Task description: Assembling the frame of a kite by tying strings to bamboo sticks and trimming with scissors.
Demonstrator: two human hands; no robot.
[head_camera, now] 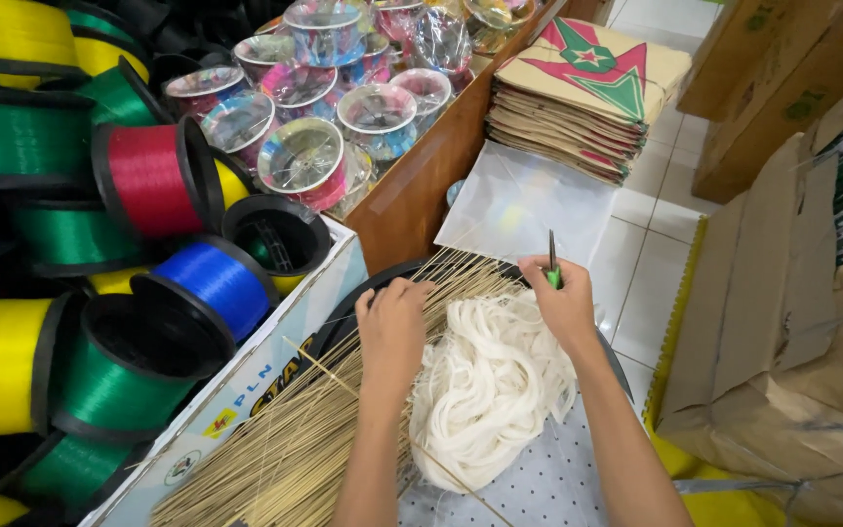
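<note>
In the box [275,332] at my left sit thread spools [148,181]; my left hand [394,327] presses sticks [285,449], my right hand [563,298] grips scissors [552,262] above white string [485,390].

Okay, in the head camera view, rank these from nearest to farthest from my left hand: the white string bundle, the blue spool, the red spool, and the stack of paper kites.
From the left hand:
1. White string bundle, just right of it.
2. Blue spool, to its left.
3. Red spool, farther up-left.
4. Stack of paper kites, top right.
</note>
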